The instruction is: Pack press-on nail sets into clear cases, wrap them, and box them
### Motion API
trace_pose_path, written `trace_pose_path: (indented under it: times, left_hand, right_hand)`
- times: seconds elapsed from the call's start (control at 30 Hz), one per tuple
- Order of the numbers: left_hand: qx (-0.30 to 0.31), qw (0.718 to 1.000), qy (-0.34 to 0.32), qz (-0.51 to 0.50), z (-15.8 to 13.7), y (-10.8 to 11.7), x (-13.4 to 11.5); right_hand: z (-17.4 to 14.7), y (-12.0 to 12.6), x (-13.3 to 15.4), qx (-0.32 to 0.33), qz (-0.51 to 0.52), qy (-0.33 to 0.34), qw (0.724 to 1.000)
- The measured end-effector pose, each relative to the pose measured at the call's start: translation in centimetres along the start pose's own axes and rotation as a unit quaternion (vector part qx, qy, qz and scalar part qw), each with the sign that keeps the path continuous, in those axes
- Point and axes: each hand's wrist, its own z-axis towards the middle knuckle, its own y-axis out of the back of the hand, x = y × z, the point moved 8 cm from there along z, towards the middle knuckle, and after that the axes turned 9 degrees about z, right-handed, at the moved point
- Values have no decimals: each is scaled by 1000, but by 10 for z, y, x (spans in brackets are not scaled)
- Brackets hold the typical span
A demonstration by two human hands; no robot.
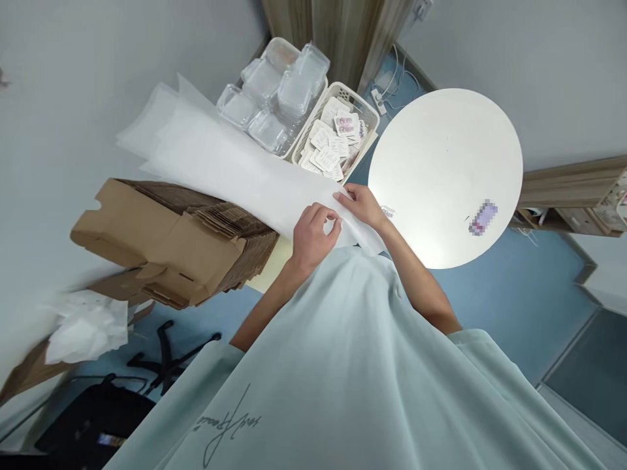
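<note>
A stack of thin white sheets (245, 173) stretches from the upper left down to my body, its near end close to my shirt. My left hand (313, 238) is over the near part of the sheets, fingers curled and thumb and index drawn together in a ring. Whether a sheet edge is between those fingertips I cannot make out. On the right side of the stack, my right hand (361, 203) grips the sheets' edge, its thumb lying on top and the other fingers partly hidden.
Folded brown cardboard boxes (171, 245) stand left of the sheets. Behind are a basket of clear plastic containers (294, 88) and a white basket of printed cards (326, 147). A round white table (441, 156) at right bears a blurred purple item (483, 217). A black chair (93, 418) is lower left.
</note>
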Motion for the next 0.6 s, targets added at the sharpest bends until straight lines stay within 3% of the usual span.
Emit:
trace_pose_path:
  times: [0.17, 0.33, 0.47, 0.6]
  left_hand:
    - [45, 997, -54, -25, 5, -20, -45]
    - [100, 988, -109, -40, 19, -53, -78]
    - [103, 993, -49, -19, 29, -93, -85]
    - [176, 980, 47, -81, 26, -159, -92]
  right_hand:
    - [-50, 67, 14, -114, 54, 47, 991]
    - [-106, 138, -3, -244, 92, 38, 965]
    - [-146, 187, -42, -338, 104, 16, 935]
    - [-178, 225, -96, -393, 134, -9, 910]
